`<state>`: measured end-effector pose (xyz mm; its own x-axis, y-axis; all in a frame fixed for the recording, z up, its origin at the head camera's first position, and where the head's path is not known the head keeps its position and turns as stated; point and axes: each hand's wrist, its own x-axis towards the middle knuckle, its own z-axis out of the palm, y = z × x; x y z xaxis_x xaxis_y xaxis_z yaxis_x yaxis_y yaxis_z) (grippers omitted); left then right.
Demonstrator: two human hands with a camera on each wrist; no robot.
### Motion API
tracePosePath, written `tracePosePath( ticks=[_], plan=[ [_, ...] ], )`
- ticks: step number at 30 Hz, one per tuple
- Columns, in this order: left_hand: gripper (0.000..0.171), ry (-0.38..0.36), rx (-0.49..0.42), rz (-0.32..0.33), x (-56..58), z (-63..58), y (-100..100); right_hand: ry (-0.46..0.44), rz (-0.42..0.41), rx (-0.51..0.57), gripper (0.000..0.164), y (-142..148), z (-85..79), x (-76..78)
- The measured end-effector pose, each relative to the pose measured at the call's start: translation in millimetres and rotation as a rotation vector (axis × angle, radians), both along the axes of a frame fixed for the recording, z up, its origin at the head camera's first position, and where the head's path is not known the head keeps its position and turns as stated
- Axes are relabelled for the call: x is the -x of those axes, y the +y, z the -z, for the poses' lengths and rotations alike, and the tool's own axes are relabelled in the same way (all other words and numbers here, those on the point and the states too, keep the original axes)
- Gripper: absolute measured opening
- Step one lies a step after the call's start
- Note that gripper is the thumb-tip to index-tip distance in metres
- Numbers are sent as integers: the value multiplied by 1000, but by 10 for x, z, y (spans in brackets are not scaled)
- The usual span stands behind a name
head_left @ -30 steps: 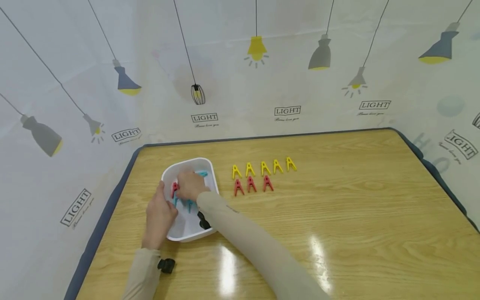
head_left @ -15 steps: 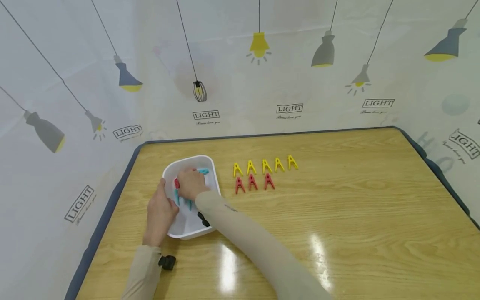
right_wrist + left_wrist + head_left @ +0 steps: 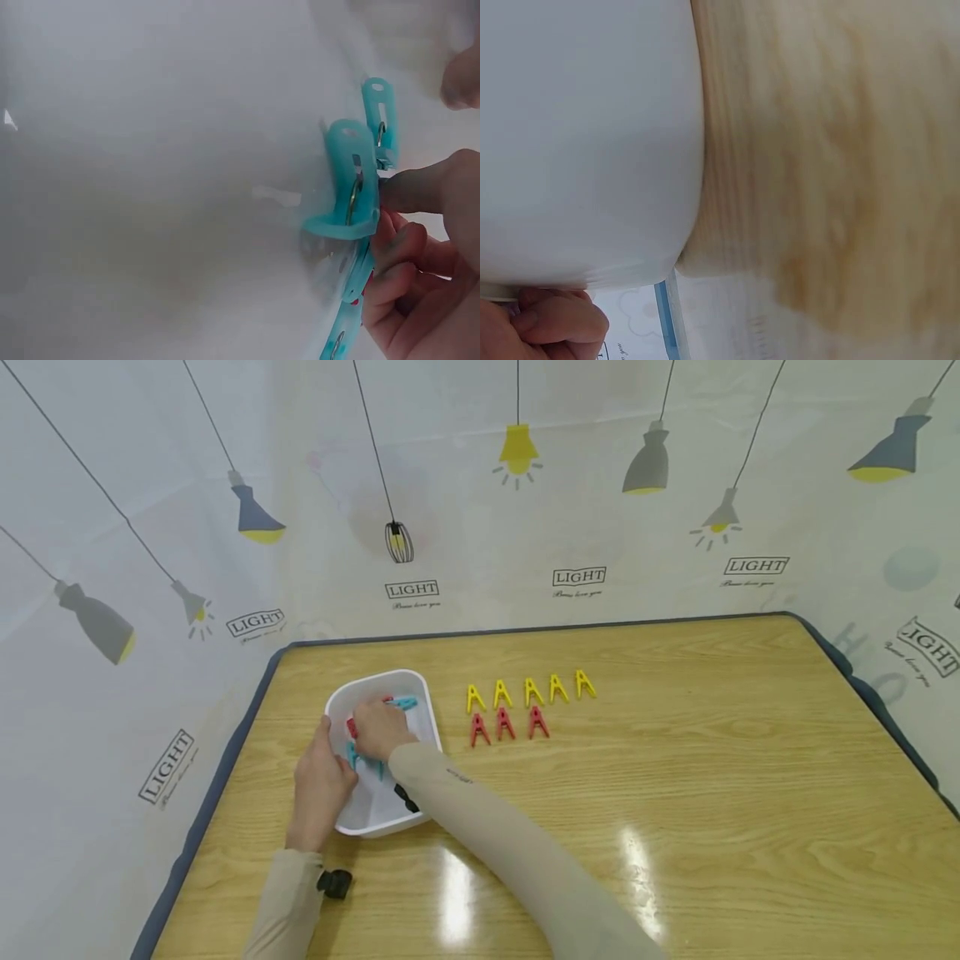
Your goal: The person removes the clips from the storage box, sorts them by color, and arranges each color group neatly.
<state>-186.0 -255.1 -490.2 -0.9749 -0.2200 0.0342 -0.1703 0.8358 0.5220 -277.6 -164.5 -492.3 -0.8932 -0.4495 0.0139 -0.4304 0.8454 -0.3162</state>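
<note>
A white plastic box (image 3: pixel 375 827) stands on the left of the table. My left hand (image 3: pixel 321 789) grips its left wall, thumb over the rim; in the left wrist view, bent fingers (image 3: pixel 555 326) show at the rim. Inside the box, my right hand (image 3: pixel 382 728) has its fingers bent among the clothespins. A red clothespin (image 3: pixel 352 727) shows beside it. In the right wrist view, the thumb is beside a teal clothespin (image 3: pixel 352 169), with another teal clothespin (image 3: pixel 379 112) behind. Whether the right fingers pinch one is hidden.
Right of the box lie a row of several yellow clothespins (image 3: pixel 531 692) and, below it, three red clothespins (image 3: pixel 506 724). The wooden table (image 3: pixel 712 760) has a dark blue edge and stands against a lamp-patterned cloth (image 3: pixel 465 510).
My right hand stays in the box and shifts only slightly. The red clothespin beside it has turned and moved a little. The left hand keeps its grip, and the table rows are unchanged.
</note>
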Motion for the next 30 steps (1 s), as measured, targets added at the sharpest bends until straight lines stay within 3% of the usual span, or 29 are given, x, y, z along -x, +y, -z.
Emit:
tracePosePath(
  ticks=[8,13,17,24,30],
  plan=[
    [76,29,7,11,6,12,2,-1,-16,25,16,3,15,-5],
    [77,28,13,19,15,15,-5,13,-75,34,25,27,2,-30],
    [75,39,14,24,13,13,-13,56,-108,47,21,28,1,-49],
    [75,48,19,14,-4,0,6,142,-3,6,11,-7,-5,-68],
    [75,14,7,1,-4,-8,6,154,-4,-60,5,0,-4,-68]
  ],
)
